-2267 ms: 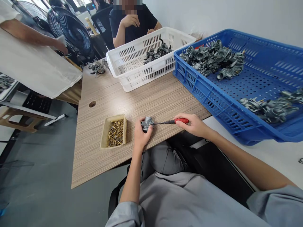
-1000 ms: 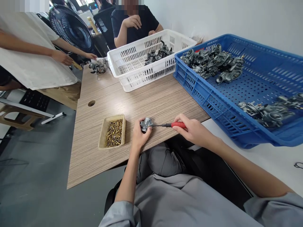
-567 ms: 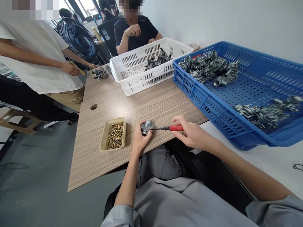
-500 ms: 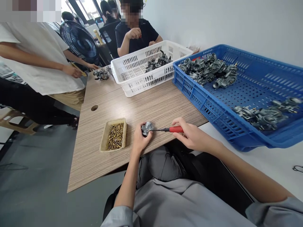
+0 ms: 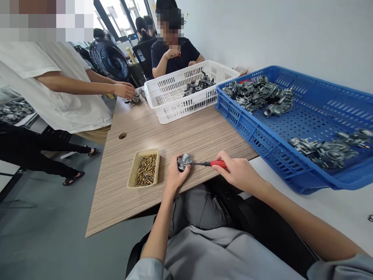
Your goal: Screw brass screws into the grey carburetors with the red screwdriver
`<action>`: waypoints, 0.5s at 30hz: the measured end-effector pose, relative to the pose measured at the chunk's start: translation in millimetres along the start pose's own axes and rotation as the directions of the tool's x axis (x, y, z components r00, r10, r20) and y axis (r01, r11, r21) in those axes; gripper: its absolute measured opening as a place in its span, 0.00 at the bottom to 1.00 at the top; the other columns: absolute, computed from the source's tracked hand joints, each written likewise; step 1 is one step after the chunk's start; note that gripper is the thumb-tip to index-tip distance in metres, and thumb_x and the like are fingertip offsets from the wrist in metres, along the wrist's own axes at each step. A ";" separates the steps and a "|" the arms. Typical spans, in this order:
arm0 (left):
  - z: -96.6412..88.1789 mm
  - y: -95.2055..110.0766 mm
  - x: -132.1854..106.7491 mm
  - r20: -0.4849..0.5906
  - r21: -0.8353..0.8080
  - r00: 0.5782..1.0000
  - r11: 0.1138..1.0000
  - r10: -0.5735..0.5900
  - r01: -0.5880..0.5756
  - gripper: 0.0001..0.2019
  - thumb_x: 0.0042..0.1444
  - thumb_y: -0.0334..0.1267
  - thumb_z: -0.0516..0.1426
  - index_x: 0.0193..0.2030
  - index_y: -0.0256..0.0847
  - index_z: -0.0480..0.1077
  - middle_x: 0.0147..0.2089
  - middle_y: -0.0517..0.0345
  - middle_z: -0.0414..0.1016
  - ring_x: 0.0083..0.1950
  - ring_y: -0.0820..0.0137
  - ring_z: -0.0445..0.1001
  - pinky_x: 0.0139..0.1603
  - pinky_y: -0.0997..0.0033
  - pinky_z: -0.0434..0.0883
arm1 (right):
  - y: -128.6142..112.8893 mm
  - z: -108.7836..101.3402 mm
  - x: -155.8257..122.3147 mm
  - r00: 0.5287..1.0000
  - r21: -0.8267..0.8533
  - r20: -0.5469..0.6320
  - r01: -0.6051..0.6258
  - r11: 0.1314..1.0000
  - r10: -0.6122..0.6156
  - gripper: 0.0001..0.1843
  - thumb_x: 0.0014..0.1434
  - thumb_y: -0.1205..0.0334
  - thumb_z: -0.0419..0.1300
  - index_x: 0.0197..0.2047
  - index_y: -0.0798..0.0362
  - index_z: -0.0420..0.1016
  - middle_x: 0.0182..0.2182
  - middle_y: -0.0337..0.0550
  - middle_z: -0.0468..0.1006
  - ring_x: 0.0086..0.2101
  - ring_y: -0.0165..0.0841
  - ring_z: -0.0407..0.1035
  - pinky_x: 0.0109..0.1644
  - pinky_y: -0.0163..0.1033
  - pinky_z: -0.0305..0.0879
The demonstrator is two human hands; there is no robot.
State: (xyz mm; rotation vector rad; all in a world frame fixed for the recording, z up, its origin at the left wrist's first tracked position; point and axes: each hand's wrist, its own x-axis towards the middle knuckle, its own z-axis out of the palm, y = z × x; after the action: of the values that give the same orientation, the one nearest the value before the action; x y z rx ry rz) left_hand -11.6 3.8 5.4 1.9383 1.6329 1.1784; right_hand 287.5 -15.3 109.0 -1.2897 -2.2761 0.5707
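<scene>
My left hand (image 5: 176,175) is closed around a small grey metal carburetor part (image 5: 184,161), holding it down on the wooden table (image 5: 189,134) near the front edge. My right hand (image 5: 236,171) grips a red-handled screwdriver (image 5: 214,163) lying almost level, its thin shaft pointing left with the tip set into the part. A shallow beige tray (image 5: 134,171) of small brass screws sits just left of my left hand.
A white slotted basket (image 5: 175,104) with a few metal parts stands at the back. A big blue crate (image 5: 262,136) holding several grey castings fills the right. A person in white reaches over the table's far left corner; another sits behind the basket. A black fan (image 5: 109,60) stands behind.
My hands keep the same grip on the part and screwdriver. The view has tilted upward. The person in white has stretched a hand to the parts at the far left corner.
</scene>
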 end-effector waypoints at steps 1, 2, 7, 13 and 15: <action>0.0 -0.6 -0.2 0.002 0.003 1.000 1.000 -0.003 0.003 0.21 0.66 0.43 0.64 0.63 0.42 0.71 0.58 0.45 0.80 0.57 0.58 0.79 0.61 0.56 0.75 | -0.9 0.0 -0.3 1.000 -0.011 -0.003 -0.009 1.000 0.009 0.09 0.80 0.50 0.56 0.51 0.46 0.67 0.33 0.41 0.84 0.33 0.46 0.82 0.37 0.41 0.61; 0.1 -1.1 -0.4 0.004 0.005 1.000 1.000 -0.005 0.005 0.21 0.66 0.43 0.64 0.63 0.42 0.71 0.58 0.45 0.80 0.57 0.58 0.79 0.61 0.56 0.75 | -1.9 -0.4 -0.8 1.000 0.005 0.003 0.002 1.000 -0.002 0.09 0.80 0.51 0.56 0.53 0.46 0.67 0.36 0.41 0.85 0.34 0.45 0.83 0.38 0.40 0.62; 1.0 -3.3 -0.7 -0.007 -0.007 1.000 1.000 -0.002 0.002 0.21 0.66 0.43 0.63 0.63 0.42 0.71 0.58 0.45 0.80 0.58 0.56 0.79 0.62 0.55 0.75 | -4.2 -1.9 -1.7 0.993 0.127 0.063 0.087 0.988 -0.096 0.08 0.78 0.59 0.56 0.58 0.46 0.64 0.48 0.45 0.87 0.44 0.43 0.84 0.44 0.39 0.67; 2.6 -5.2 -0.8 -0.021 -0.012 1.000 1.000 -0.007 0.007 0.22 0.65 0.44 0.64 0.63 0.42 0.71 0.58 0.45 0.80 0.57 0.56 0.79 0.62 0.54 0.76 | -3.9 -0.2 0.1 0.999 -0.089 0.013 -0.038 0.995 0.039 0.10 0.80 0.52 0.54 0.53 0.49 0.67 0.34 0.45 0.84 0.34 0.47 0.83 0.37 0.40 0.62; 2.5 -4.4 -0.7 -0.017 -0.012 1.000 1.000 -0.009 0.009 0.21 0.65 0.44 0.64 0.62 0.42 0.71 0.58 0.45 0.80 0.57 0.56 0.79 0.61 0.54 0.76 | -5.5 -2.4 -0.7 0.998 0.011 0.039 0.041 0.999 -0.041 0.12 0.79 0.56 0.55 0.60 0.49 0.65 0.42 0.47 0.86 0.39 0.45 0.84 0.41 0.40 0.66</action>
State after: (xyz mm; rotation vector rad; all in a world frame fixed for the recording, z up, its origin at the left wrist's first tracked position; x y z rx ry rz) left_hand -12.5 5.0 0.6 1.9165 1.6378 1.2013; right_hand 285.4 -18.2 113.9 -1.2343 -2.3229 0.5984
